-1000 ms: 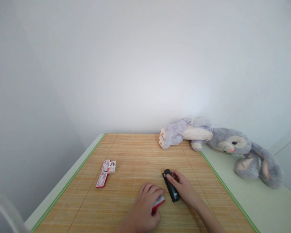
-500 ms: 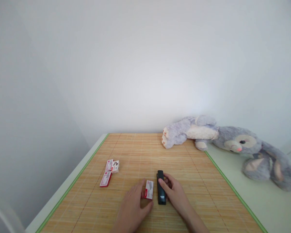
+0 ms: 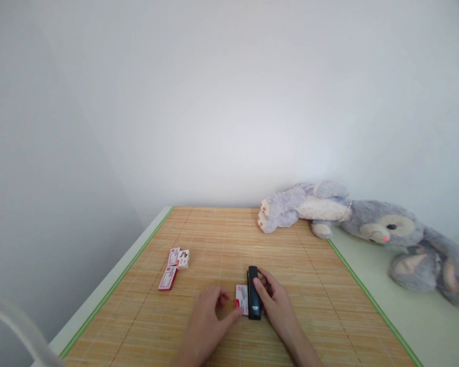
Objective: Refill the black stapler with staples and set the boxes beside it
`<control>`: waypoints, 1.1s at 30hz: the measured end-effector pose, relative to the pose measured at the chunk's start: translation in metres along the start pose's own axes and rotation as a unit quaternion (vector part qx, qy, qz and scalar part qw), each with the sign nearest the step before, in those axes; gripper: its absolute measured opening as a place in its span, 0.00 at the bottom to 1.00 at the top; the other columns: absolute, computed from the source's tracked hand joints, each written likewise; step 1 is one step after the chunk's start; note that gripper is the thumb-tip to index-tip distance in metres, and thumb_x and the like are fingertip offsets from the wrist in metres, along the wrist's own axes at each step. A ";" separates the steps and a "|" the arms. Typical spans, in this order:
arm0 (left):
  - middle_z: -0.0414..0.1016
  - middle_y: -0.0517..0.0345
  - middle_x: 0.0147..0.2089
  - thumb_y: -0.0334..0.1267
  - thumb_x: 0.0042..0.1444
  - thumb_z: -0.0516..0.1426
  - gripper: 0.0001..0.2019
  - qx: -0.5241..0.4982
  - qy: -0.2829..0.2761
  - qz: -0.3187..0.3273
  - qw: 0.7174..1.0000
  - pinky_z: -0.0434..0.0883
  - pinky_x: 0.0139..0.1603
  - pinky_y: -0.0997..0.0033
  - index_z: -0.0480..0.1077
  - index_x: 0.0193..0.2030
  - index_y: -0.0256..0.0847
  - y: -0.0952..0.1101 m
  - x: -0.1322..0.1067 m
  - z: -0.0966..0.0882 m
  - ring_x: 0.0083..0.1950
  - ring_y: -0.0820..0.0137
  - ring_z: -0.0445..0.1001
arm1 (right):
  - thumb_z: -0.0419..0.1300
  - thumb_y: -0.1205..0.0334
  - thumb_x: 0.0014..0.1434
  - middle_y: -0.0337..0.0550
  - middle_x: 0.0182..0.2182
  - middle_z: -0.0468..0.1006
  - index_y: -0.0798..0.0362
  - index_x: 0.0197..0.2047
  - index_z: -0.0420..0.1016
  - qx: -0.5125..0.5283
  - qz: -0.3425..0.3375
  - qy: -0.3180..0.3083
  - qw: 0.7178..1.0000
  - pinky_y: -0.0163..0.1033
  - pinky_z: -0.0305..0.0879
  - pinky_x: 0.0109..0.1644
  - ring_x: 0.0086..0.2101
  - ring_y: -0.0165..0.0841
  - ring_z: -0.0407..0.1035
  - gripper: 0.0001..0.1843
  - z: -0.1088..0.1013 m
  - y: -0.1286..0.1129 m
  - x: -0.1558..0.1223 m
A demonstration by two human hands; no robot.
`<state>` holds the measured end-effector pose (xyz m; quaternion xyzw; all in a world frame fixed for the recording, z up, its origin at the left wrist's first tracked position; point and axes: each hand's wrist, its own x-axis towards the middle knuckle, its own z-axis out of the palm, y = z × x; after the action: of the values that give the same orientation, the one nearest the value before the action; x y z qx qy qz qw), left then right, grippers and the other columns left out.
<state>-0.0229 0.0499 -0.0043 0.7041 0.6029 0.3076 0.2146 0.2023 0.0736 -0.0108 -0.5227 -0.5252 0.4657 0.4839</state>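
Resting low in the frame's centre: right hand [image 3: 276,305] curled loosely over black stapler [image 3: 254,293], left hand [image 3: 206,322] with fingers half-spread, thumb tip nudging small staple box [image 3: 242,298] lying just beside. Probably rigid, weighty, smooth-cased; best gripped across its long sides. Box likely light, crushable.
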 end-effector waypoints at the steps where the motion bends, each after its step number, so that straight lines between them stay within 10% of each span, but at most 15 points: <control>1: 0.75 0.57 0.40 0.53 0.60 0.60 0.14 0.012 0.049 -0.020 0.999 0.69 0.46 0.63 0.71 0.41 0.45 -0.012 0.001 -0.007 0.42 0.62 0.73 | 0.57 0.34 0.65 0.42 0.32 0.77 0.50 0.64 0.73 0.010 0.011 0.006 1.000 0.37 0.65 0.27 0.28 0.36 0.69 0.35 0.000 0.001 -0.001; 5: 0.75 0.45 0.50 0.57 0.62 0.55 0.22 0.141 0.266 -0.137 0.944 0.66 0.60 0.47 0.69 0.53 0.41 -0.070 0.009 -0.054 0.55 0.50 0.72 | 0.53 0.33 0.67 0.36 0.24 0.70 0.50 0.65 0.71 0.031 0.027 0.015 0.999 0.35 0.58 0.23 0.22 0.32 0.63 0.35 -0.002 0.005 -0.003; 10: 0.78 0.45 0.50 0.56 0.56 0.58 0.33 0.161 0.184 -0.183 0.952 0.70 0.55 0.51 0.67 0.62 0.36 -0.106 0.013 -0.085 0.52 0.49 0.77 | 0.52 0.33 0.68 0.36 0.25 0.71 0.51 0.63 0.72 0.022 0.022 0.016 0.999 0.35 0.59 0.24 0.23 0.32 0.64 0.34 -0.003 0.010 -0.002; 21: 0.77 0.46 0.55 0.45 0.56 0.59 0.28 -0.035 0.068 -0.110 0.991 0.68 0.61 0.56 0.68 0.63 0.40 0.035 0.001 0.023 0.57 0.55 0.75 | 0.54 0.31 0.65 0.37 0.23 0.74 0.53 0.62 0.74 0.004 0.019 0.026 0.999 0.36 0.59 0.24 0.22 0.33 0.64 0.37 -0.002 0.004 -0.001; 28: 0.71 0.48 0.64 0.50 0.52 0.67 0.45 -0.103 -0.092 -0.071 0.988 0.66 0.66 0.55 0.56 0.74 0.45 0.032 -0.009 0.001 0.63 0.55 0.70 | 0.53 0.31 0.65 0.45 0.32 0.81 0.51 0.56 0.80 -0.022 -0.013 0.057 0.998 0.41 0.72 0.37 0.34 0.41 0.75 0.35 -0.003 -0.007 -0.002; 33: 0.67 0.54 0.68 0.39 0.44 0.71 0.41 -0.066 -0.121 0.042 0.990 0.60 0.71 0.54 0.66 0.67 0.53 0.028 0.014 -0.014 0.69 0.54 0.63 | 0.57 0.37 0.66 0.45 0.36 0.81 0.51 0.57 0.78 -0.030 -0.028 0.024 0.999 0.41 0.72 0.42 0.37 0.40 0.75 0.30 -0.003 -0.004 -0.002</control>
<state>-0.0111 0.0572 0.0267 0.7451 0.5206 0.2683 0.3191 0.2049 0.0719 -0.0067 -0.5330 -0.5414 0.4231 0.4937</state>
